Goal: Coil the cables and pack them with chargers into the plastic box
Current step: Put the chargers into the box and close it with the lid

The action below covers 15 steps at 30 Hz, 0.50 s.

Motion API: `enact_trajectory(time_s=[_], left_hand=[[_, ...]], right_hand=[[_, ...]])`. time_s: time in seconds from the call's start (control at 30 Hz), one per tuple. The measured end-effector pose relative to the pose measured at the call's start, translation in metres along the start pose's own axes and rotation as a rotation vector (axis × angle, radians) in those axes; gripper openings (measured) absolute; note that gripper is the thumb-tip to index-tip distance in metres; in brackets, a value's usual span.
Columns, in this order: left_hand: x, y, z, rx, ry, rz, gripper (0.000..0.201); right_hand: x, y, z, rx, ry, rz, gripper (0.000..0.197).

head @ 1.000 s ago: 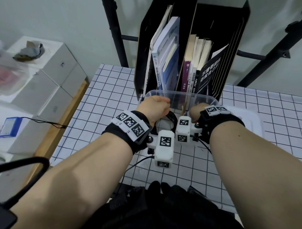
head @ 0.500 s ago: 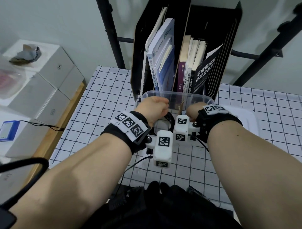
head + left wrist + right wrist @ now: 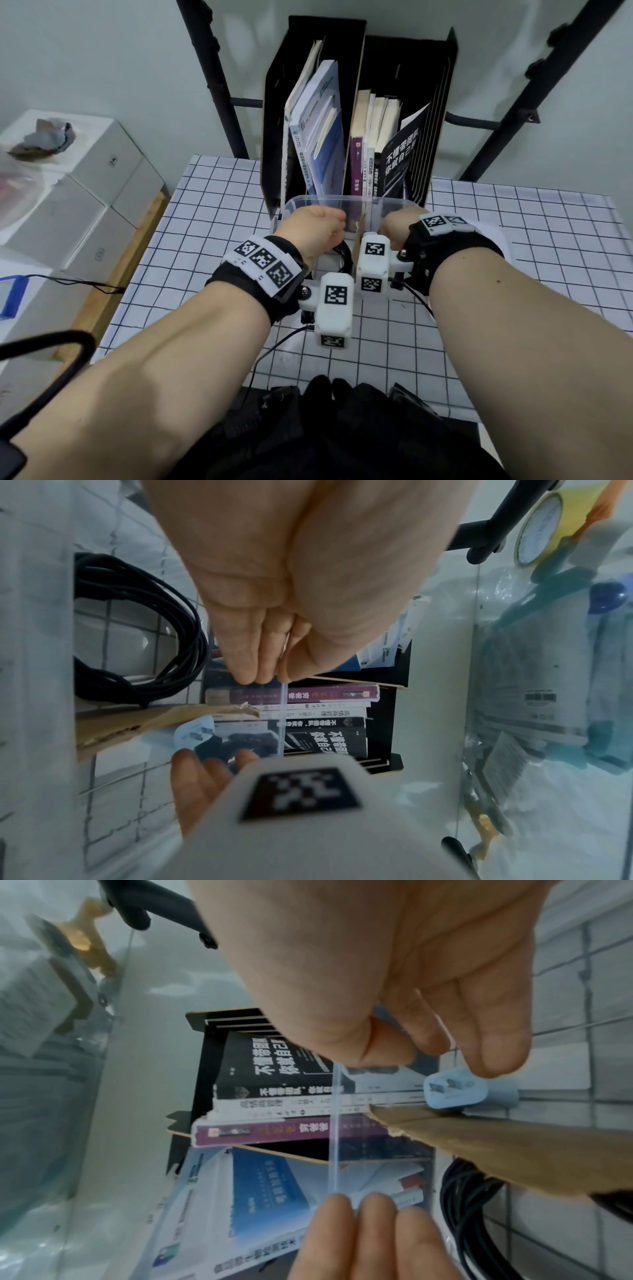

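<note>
Both hands gripped the far rim of the clear plastic box [image 3: 346, 202], at centre frame in the head view, just in front of the black book rack [image 3: 359, 113]. Left hand [image 3: 313, 229]: fingers [image 3: 250, 653] curled over the rim, thumb pinching from outside. Right hand [image 3: 397, 228]: fingers [image 3: 493, 1042] hooked inside the wall, thumb opposing. Coiled black cable [image 3: 143, 631] lay inside the box, left of a cardboard divider [image 3: 137, 723]; a pale blue charger [image 3: 455, 1093] sat on the divider's other side. Two-handed hold probably steadied or repositioned the box on the checked desk [image 3: 205, 222]. Packing looked nearly done; a white lid [image 3: 493, 240] lay at right.
</note>
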State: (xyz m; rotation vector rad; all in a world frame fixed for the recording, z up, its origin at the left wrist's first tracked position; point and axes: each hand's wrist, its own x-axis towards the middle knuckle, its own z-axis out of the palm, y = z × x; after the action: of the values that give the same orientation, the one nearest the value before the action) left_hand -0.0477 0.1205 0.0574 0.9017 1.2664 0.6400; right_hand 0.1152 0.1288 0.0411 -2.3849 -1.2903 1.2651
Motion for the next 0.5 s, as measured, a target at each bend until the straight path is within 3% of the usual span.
enact_trajectory(time_s=[0.03, 0.13, 0.27, 0.4, 0.5], left_hand=[[-0.001, 0.0, 0.001, 0.002, -0.007, -0.002, 0.015], [-0.006, 0.001, 0.006, 0.023, -0.019, 0.008, 0.014], [-0.012, 0.0, 0.017, 0.008, -0.062, 0.022, 0.018], [-0.018, -0.001, 0.029, 0.032, -0.097, 0.025, 0.016], [-0.023, -0.002, 0.041, 0.055, -0.135, 0.022, 0.015]], right_hand=[[0.0, 0.003, -0.001, 0.113, 0.014, 0.077, 0.042], [-0.019, 0.003, -0.013, -0.104, 0.065, -0.05, 0.034], [-0.047, 0.003, -0.025, 0.213, 0.119, -0.068, 0.027], [-0.065, 0.023, -0.036, 0.673, 0.138, 0.086, 0.016], [-0.081, 0.038, -0.043, 0.704, 0.172, 0.095, 0.015]])
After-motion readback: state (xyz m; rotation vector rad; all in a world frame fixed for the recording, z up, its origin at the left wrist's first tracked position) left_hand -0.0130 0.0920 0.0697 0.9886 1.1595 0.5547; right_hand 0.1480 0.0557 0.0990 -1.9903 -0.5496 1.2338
